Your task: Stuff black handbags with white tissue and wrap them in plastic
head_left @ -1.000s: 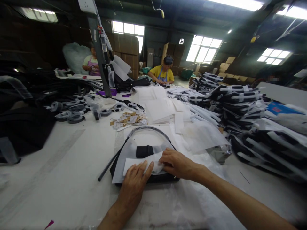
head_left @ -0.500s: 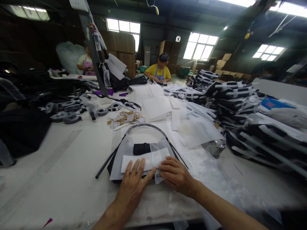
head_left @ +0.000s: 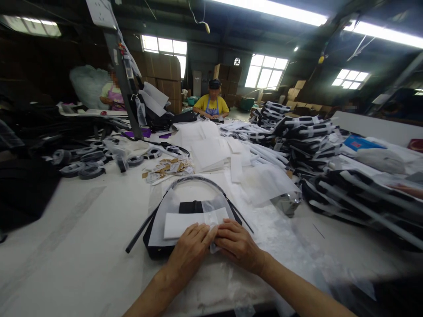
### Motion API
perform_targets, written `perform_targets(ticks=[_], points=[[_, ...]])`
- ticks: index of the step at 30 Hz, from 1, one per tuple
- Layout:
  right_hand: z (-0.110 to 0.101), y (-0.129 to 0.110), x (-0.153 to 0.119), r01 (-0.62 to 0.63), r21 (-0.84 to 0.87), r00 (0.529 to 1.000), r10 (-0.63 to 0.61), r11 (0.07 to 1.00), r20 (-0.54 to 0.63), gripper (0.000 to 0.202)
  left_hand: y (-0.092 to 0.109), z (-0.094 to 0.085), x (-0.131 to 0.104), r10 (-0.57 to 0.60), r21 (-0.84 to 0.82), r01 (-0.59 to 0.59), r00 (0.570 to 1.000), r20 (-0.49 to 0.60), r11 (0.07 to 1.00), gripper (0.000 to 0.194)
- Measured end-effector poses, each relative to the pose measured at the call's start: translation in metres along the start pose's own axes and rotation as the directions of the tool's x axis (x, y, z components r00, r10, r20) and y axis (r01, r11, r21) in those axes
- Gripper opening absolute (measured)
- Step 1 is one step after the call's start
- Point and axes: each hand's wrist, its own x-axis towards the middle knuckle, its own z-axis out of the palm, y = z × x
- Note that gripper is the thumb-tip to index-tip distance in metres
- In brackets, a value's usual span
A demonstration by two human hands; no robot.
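Note:
A black handbag [head_left: 153, 252] lies flat in front of me, its curved handle [head_left: 194, 178] wrapped and pointing away. White tissue-like sheeting [head_left: 157, 229] covers its front, with a black strap tab [head_left: 191, 207] showing. Across the lower front is a folded white pad [head_left: 178, 225], crossed by a clear plastic strip [head_left: 210, 216]. My left hand [head_left: 188, 246] rests on the pad's lower edge, fingers drawn together, thumb side at the strip. Beside it my right hand [head_left: 239, 244] has its fingers closed on the strip's lower part. Both hands partly hide that part.
Rolled straps [head_left: 90, 171] and a heap of tags [head_left: 173, 166] lie beyond the bag at left. White sheets [head_left: 209, 154] are spread ahead. Wrapped black bags [head_left: 360, 198] pile up at right. A co-worker in yellow [head_left: 211, 103] sits across the table.
My left hand has slid right along the pad, its spread fingers drawing together beside my right hand. The strip's loose lower end is now more covered. The view has shifted slightly.

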Motion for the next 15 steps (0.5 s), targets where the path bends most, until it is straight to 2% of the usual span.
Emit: perform_targets(ticks=[5, 8, 10, 13, 15], points=[[-0.009, -0.006, 0.006, -0.037, 0.021, 0.997, 0.035, 0.999, 0.076, 0.017, -0.001, 0.004, -0.01, 0.052, 0.091, -0.037, 0.985, -0.167, 0.995, 0.04], [-0.012, -0.008, 0.007, -0.092, 0.09, 0.989, 0.081, 0.992, 0.123, 0.012, 0.0, 0.016, -0.013, 0.051, 0.108, -0.02, 0.956, -0.288, 0.994, 0.042], [-0.016, -0.005, 0.01, -0.102, 0.174, 0.987, 0.078, 0.98, 0.139, 0.015, -0.002, 0.028, -0.013, 0.049, 0.099, -0.014, 0.931, -0.361, 0.995, 0.04], [-0.031, 0.019, 0.021, -0.162, 0.258, 0.977, 0.117, 0.952, 0.179, 0.022, -0.006, 0.048, -0.013, 0.076, 0.143, -0.01, 0.882, -0.465, 0.99, 0.037], [-0.048, 0.055, 0.034, -0.284, 0.17, 0.953, 0.257, 0.944, 0.162, 0.019, -0.01, 0.059, -0.013, 0.114, 0.216, 0.001, 0.844, -0.523, 0.976, 0.034]])
